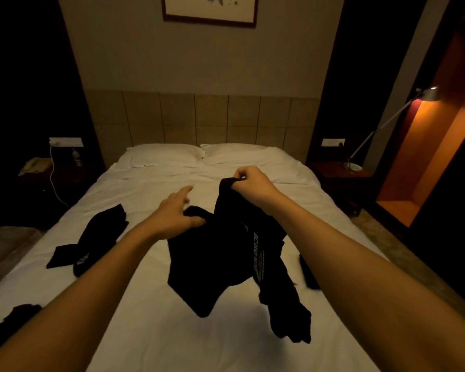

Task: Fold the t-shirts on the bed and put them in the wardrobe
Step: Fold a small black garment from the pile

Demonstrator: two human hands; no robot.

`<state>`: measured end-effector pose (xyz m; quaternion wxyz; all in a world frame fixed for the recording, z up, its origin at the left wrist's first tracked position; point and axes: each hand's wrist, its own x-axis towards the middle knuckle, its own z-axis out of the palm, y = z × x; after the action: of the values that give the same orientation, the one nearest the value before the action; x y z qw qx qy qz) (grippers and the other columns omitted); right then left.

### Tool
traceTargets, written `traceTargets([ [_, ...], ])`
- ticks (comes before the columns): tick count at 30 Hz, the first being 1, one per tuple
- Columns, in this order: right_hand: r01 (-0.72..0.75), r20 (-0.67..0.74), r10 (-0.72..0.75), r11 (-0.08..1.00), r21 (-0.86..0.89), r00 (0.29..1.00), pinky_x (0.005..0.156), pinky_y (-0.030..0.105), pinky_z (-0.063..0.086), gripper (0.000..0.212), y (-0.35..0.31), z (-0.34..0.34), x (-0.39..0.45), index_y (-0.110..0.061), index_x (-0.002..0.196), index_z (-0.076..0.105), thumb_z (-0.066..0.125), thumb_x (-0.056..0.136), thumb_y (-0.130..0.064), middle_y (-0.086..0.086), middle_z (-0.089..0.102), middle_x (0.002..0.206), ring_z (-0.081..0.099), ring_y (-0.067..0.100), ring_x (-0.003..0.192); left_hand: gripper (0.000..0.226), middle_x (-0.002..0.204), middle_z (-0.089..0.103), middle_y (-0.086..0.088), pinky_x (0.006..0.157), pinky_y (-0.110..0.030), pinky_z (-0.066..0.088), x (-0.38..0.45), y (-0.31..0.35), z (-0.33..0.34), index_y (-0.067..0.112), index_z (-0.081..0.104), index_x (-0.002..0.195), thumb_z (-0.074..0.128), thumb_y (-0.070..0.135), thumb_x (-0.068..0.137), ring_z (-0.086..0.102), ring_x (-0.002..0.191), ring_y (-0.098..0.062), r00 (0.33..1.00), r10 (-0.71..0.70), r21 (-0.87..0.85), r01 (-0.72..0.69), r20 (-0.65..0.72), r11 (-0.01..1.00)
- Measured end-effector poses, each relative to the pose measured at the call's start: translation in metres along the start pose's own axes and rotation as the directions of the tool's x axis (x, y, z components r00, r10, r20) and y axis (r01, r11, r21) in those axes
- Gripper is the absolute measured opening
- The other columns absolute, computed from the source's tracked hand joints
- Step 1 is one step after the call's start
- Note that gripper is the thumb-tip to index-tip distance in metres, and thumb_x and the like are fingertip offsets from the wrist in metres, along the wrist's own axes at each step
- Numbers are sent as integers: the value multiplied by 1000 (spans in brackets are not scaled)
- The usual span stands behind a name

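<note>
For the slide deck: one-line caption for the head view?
Both hands, left and right, hold a black t-shirt above the white bed.

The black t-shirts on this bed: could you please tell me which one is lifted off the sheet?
The printed black t-shirt, gripped by both the left hand and the right hand, hangs above the bed. The other black t-shirt lies flat at left.

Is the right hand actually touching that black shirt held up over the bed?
Touching. The head view shows the right hand pinching the top edge of the black t-shirt, which hangs from its curled fingers.
</note>
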<state>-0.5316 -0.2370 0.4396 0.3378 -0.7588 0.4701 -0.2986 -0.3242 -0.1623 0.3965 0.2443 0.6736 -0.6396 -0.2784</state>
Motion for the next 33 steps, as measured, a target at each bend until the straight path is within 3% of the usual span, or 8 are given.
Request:
traceTargets([
  [2, 40, 13, -39, 998, -43, 999, 64, 30, 45, 12, -14, 3, 1, -13, 80, 54, 65, 85, -15, 10, 64, 84, 59, 22, 74, 113, 160, 20, 5, 117, -38, 29, -3, 28, 9, 39, 5, 155, 76, 54, 68, 25, 144, -12, 977, 198, 18, -200, 75, 980],
  [4, 106, 82, -96, 986, -132, 992, 63, 32, 44, 16, -32, 5, 1, -13, 81, 50, 66, 81, -10, 8, 60, 81, 55, 20, 72, 93, 142, 46, 13, 103, -26, 46, -1, 57, 17, 46, 23, 147, 82, 29, 77, 48, 125, 2, 945, 325, -139, -327, -41, 935],
  [7, 197, 137, -170, 957, -213, 976, 63, 33, 43, 21, -46, -3, 2, -14, 86, 50, 69, 79, -13, 6, 59, 82, 54, 19, 74, 56, 97, 68, 7, 75, -25, 54, 9, 80, 9, 26, 56, 123, 83, 21, 74, 65, 88, -7, 925, 267, -122, -307, -270, 944],
  [11, 107, 158, -123, 989, 106, 980, 71, 31, 51, 37, -23, -21, -10, -12, 109, 58, 78, 82, -26, 6, 65, 90, 63, 16, 78, 11, 66, 62, -8, 64, -33, 43, 10, 80, -3, 7, 72, 79, 72, 16, 83, 56, 62, -16, 967, 214, -52, -223, -140, 973],
  [17, -84, 351, -86, 892, 443, 932, 90, 33, 55, 28, 35, 5, -33, -16, 116, 65, 67, 91, -28, 7, 72, 110, 69, 21, 101, 16, 85, 75, -10, 73, -32, 53, 1, 84, 2, 9, 76, 92, 62, 16, 89, 70, 80, -21, 956, 99, -314, -187, -275, 931],
  [22, 10, 83, -49, 910, 415, 995, 55, 36, 39, 11, 64, 41, -49, -4, 88, 58, 57, 96, -11, 15, 52, 72, 49, 27, 62, 31, 80, 67, -13, 70, -34, 45, -4, 78, -4, 2, 68, 87, 58, 32, 91, 64, 77, -26, 955, -117, -416, -8, -274, 910],
  [28, -3, 6, 1, 921, 390, 1000, 51, 31, 51, 25, 42, 6, -30, -7, 93, 64, 46, 87, 10, 11, 61, 73, 61, 17, 54, 23, 80, 63, 2, 64, -24, 45, -19, 40, 4, 9, 66, 95, 48, 22, 99, 60, 75, -18, 900, -215, -356, 73, -380, 932],
  [33, -16, 51, -10, 874, 486, 999, 48, 20, 47, 27, 8, -10, -27, -5, 98, 63, 42, 89, 10, 11, 59, 82, 59, 16, 68, 28, 109, 72, -13, 93, -42, 52, -45, 18, 44, 4, 67, 116, 54, 22, 98, 68, 100, -29, 961, -265, -587, 173, -73, 791],
])
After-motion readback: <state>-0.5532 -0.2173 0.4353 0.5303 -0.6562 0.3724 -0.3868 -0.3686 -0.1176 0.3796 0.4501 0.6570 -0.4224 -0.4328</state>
